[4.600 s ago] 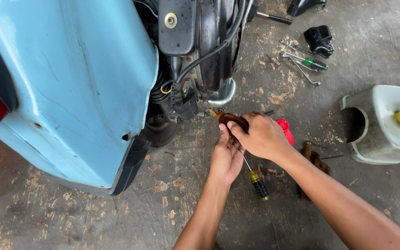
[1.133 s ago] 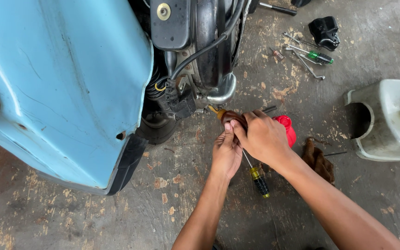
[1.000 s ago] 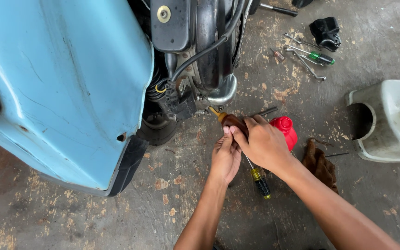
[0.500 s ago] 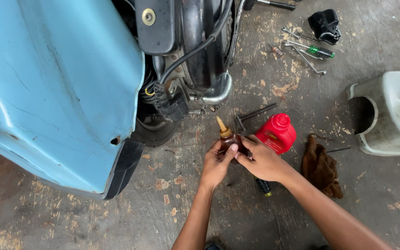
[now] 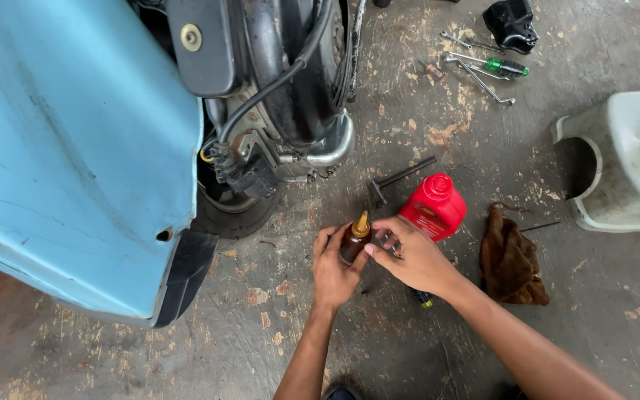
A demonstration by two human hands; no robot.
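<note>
Both hands have drawn back from the scooter [image 5: 75, 148]; left hand [image 5: 332, 270] and right hand [image 5: 409, 255] fingers grip a brown bottle [image 5: 353, 241]

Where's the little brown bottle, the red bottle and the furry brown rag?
Little brown bottle [image 5: 352, 241]: head view, on its dark body, held in the left hand.
Red bottle [image 5: 432, 207]: head view, on its red side below the cap.
Furry brown rag [image 5: 510, 258]: head view, on its middle, on the floor.
</note>
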